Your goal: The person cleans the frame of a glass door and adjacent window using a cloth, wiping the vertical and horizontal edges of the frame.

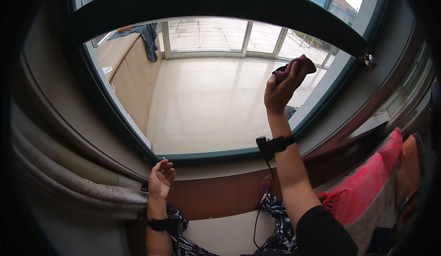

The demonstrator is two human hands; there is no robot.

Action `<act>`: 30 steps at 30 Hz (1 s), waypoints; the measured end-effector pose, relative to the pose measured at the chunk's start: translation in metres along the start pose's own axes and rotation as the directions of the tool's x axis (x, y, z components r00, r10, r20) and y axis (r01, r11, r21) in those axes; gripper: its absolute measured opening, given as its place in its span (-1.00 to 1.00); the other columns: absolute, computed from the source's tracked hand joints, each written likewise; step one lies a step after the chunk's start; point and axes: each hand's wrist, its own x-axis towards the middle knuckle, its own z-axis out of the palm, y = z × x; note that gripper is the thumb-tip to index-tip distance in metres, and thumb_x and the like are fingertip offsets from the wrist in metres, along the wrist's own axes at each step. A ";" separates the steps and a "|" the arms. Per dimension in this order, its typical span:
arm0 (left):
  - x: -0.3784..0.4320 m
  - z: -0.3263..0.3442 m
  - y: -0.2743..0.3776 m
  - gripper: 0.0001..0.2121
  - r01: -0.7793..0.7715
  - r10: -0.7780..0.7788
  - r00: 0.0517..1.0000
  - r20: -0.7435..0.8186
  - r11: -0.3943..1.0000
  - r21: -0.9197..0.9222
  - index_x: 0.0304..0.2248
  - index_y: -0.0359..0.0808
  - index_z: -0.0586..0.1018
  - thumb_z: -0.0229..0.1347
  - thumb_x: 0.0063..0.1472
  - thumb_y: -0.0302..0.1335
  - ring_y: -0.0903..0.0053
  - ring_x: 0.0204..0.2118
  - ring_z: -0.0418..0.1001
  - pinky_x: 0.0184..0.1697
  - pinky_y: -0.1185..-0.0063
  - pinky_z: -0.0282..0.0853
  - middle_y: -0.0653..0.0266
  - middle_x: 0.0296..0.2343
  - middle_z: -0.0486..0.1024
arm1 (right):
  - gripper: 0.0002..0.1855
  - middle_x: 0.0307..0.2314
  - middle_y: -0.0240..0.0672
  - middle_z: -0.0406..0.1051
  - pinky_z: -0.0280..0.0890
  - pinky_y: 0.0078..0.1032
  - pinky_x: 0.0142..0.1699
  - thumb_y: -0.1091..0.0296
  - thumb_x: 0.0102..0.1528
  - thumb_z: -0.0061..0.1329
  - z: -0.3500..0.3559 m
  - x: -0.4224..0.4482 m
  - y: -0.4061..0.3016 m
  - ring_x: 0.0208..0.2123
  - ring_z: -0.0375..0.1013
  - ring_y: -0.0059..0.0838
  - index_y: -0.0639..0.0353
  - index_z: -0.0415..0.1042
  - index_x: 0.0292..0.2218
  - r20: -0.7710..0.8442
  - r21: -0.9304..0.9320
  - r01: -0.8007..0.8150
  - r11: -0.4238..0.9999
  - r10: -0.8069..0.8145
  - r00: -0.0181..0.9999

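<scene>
In the head view, my right hand (279,92) is raised at the right part of a glass pane in a dark green frame (220,154). Its fingers grip a folded dark red cloth (303,65); whether the cloth touches the glass I cannot tell. Low on the left, my left hand (161,180) is palm up with loosely curled fingers and holds nothing. It is close to the frame's lower left corner. Black straps with small devices circle both wrists.
A patterned curtain (103,194) hangs at the left. A round metal knob (370,60) sits on the frame's right side. A pink fringed cloth (368,176) hangs at the lower right. Beyond the glass stand a wooden cabinet (132,80) with a blue-grey cloth (148,42) and glazed doors.
</scene>
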 end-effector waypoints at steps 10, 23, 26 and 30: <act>-0.012 -0.021 0.009 -0.74 -0.036 0.040 0.996 -0.076 0.998 0.048 -0.19 -0.23 0.45 -0.11 0.22 -0.28 0.56 -0.34 0.45 -0.28 0.56 0.41 0.35 -0.35 0.50 | -0.27 0.15 0.21 -0.35 -0.25 -0.11 0.24 0.35 0.07 -0.29 0.017 -0.253 -0.015 0.21 -0.31 0.14 0.35 -0.30 0.17 0.120 -0.042 -0.514 0.857 0.515 0.849; -0.018 -0.021 0.007 -0.76 0.002 0.023 0.990 -0.136 0.983 0.185 -0.20 -0.25 0.44 -0.11 0.23 -0.30 0.54 -0.34 0.42 -0.27 0.56 0.41 0.33 -0.36 0.46 | -0.90 -0.63 -0.35 0.25 0.22 -0.36 -0.45 0.43 0.00 -0.33 0.022 -0.469 0.025 -0.63 0.25 -0.37 0.17 0.22 -0.51 0.500 0.229 -0.468 -0.853 0.516 -0.696; -0.015 -0.011 0.007 -0.76 0.001 0.014 0.996 -0.092 0.986 0.167 -0.20 -0.26 0.44 -0.11 0.24 -0.32 0.54 -0.34 0.44 -0.27 0.55 0.41 0.31 -0.36 0.46 | -0.86 -0.43 -0.30 0.32 0.27 -0.24 -0.16 0.44 0.01 -0.35 0.026 -0.421 0.033 -0.36 0.35 -0.28 0.21 0.26 -0.46 0.447 0.285 -0.347 -0.894 0.444 -0.777; -0.016 -0.004 0.005 -0.77 -0.013 0.017 0.999 -0.029 0.992 0.123 -0.21 -0.31 0.45 -0.11 0.24 -0.37 0.53 -0.34 0.45 -0.24 0.58 0.40 0.24 -0.35 0.48 | -0.80 -0.67 -0.31 0.17 0.22 -0.28 -0.31 0.44 0.04 -0.41 0.022 -0.314 0.023 -0.61 0.15 -0.35 0.18 0.15 -0.60 0.558 0.233 -0.366 -0.901 0.432 -0.709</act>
